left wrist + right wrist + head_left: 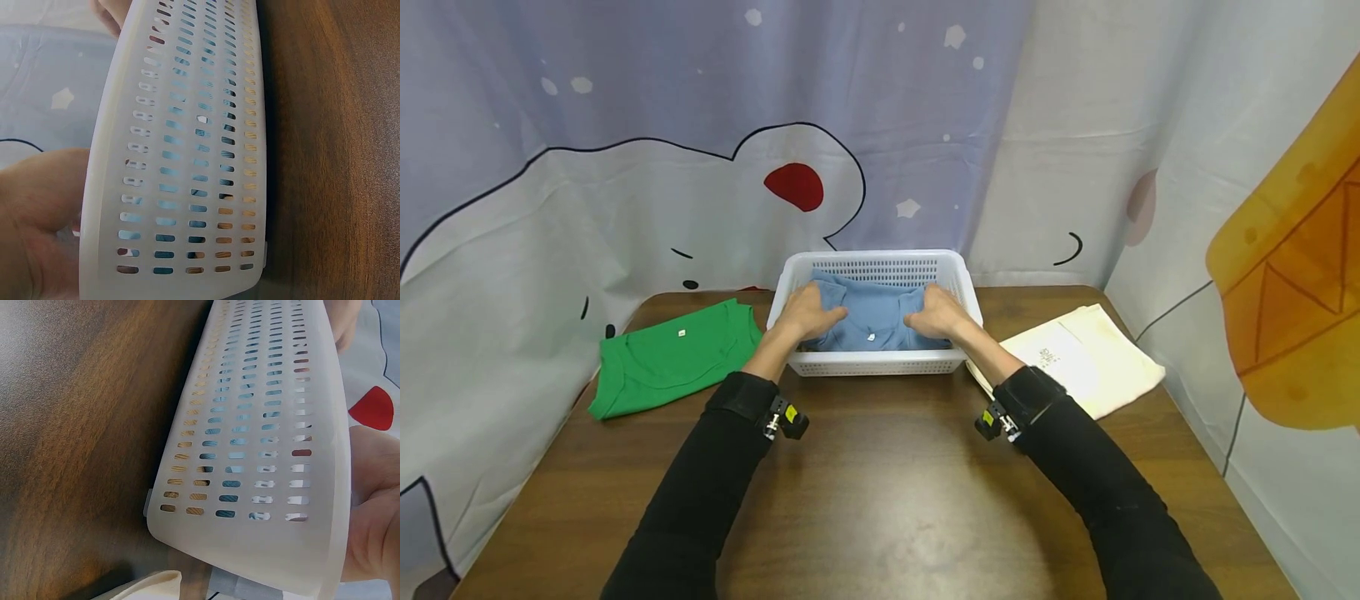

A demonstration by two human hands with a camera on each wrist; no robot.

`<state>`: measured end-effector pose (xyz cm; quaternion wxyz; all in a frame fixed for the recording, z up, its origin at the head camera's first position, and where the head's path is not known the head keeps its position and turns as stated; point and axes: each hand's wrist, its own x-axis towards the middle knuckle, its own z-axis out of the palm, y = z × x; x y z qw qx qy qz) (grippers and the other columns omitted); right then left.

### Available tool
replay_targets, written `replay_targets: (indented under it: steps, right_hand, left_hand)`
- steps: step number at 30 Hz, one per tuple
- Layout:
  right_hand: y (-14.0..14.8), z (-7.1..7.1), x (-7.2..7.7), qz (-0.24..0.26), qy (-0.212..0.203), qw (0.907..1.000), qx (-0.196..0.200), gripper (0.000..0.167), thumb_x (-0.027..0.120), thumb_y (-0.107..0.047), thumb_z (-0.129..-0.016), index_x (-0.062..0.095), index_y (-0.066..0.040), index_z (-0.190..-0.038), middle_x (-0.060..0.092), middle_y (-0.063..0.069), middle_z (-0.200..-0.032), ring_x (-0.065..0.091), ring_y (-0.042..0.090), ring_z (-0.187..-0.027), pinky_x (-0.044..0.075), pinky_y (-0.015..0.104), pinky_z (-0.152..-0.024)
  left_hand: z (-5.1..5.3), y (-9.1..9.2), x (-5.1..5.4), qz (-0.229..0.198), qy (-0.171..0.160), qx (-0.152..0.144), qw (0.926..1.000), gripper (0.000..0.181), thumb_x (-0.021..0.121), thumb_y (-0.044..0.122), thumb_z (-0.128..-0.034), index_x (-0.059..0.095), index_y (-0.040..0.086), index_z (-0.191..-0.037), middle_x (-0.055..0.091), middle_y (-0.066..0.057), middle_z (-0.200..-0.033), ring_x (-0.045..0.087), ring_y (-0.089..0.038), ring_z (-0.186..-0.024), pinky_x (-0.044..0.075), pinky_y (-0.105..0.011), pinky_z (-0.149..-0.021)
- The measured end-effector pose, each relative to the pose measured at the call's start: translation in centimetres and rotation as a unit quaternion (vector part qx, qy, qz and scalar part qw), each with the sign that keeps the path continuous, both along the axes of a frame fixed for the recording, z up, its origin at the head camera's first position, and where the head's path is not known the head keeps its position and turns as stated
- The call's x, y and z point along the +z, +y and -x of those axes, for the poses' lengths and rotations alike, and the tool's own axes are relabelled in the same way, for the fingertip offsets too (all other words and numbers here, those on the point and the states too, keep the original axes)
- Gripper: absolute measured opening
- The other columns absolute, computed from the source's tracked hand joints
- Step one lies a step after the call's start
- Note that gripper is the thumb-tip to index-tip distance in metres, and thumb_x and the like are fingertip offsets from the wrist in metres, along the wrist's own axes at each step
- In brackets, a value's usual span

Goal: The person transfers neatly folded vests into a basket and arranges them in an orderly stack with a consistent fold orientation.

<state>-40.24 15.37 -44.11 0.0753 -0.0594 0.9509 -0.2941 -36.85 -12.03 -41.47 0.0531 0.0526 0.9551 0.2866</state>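
Observation:
A white perforated plastic basket (pixel 876 364) stands at the far side of the table with a folded blue shirt (pixel 872 308) inside. A small white tag shows at the shirt's neckline. My left hand (pixel 808 314) grips the shirt's left side, thumb lying over the fabric. On the opposite side, my right hand (pixel 940 314) holds it likewise, thumb pointing inward. The fingers of both hands are largely hidden by the shirt and basket. In the wrist views, blue fabric shows through the slots of the basket wall (pixel 181 150), with a hand behind the rim.
A folded green shirt (pixel 677 354) lies left of the basket on the brown wooden table (pixel 880 483). To the right, partly under my right forearm, rests a folded cream cloth (pixel 1086 358) with small print. A patterned curtain (pixel 910 125) hangs right behind the table.

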Motion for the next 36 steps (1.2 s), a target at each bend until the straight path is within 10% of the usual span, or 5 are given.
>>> replay_targets:
  steps: [16, 23, 33, 36]
  right_hand:
    - [-0.3, -5.2, 4.7, 0.041, 0.047, 0.9980, 0.010, 0.087, 0.071, -0.037, -0.105, 0.034, 0.001, -0.174, 0.043, 0.025, -0.178, 0.042, 0.045, -0.167, 0.037, 0.058, -0.138]
    - [-0.1, -5.6, 4.8, 0.040, 0.079, 0.9956, 0.031, 0.083, 0.071, -0.040, -0.105, 0.041, 0.001, -0.171, 0.048, 0.025, -0.175, 0.046, 0.046, -0.163, 0.040, 0.061, -0.135]
    - [0.4, -6.5, 4.9, 0.040, 0.097, 0.9926, 0.061, 0.075, 0.070, -0.042, -0.106, 0.052, 0.002, -0.164, 0.054, 0.025, -0.170, 0.048, 0.046, -0.162, 0.043, 0.062, -0.133]
    - [0.6, -6.6, 4.7, 0.040, 0.104, 0.9913, 0.069, 0.074, 0.069, -0.042, -0.106, 0.053, 0.004, -0.162, 0.056, 0.026, -0.168, 0.049, 0.045, -0.161, 0.042, 0.061, -0.133]
  left_hand:
    - [0.5, 0.4, -0.2, -0.030, 0.040, -0.026, 0.9984, 0.090, 0.070, 0.045, -0.1064, 0.035, -0.003, -0.174, 0.040, -0.027, -0.179, 0.037, -0.047, -0.168, 0.038, -0.063, -0.136]
    - [4.4, -0.2, -4.2, -0.004, 0.074, -0.037, 0.9966, 0.102, 0.071, 0.067, -0.1009, 0.038, 0.005, -0.174, 0.044, -0.020, -0.179, 0.040, -0.043, -0.168, 0.038, -0.063, -0.136]
    - [-1.3, 1.4, 0.4, -0.033, 0.059, -0.052, 0.9964, 0.094, 0.073, 0.050, -0.1051, 0.034, 0.001, -0.176, 0.038, -0.024, -0.181, 0.035, -0.045, -0.170, 0.033, -0.063, -0.139]
    - [-0.6, 1.3, -0.6, -0.018, 0.077, -0.055, 0.9954, 0.093, 0.072, 0.056, -0.1042, 0.040, 0.001, -0.172, 0.044, -0.025, -0.178, 0.043, -0.046, -0.165, 0.039, -0.064, -0.134]
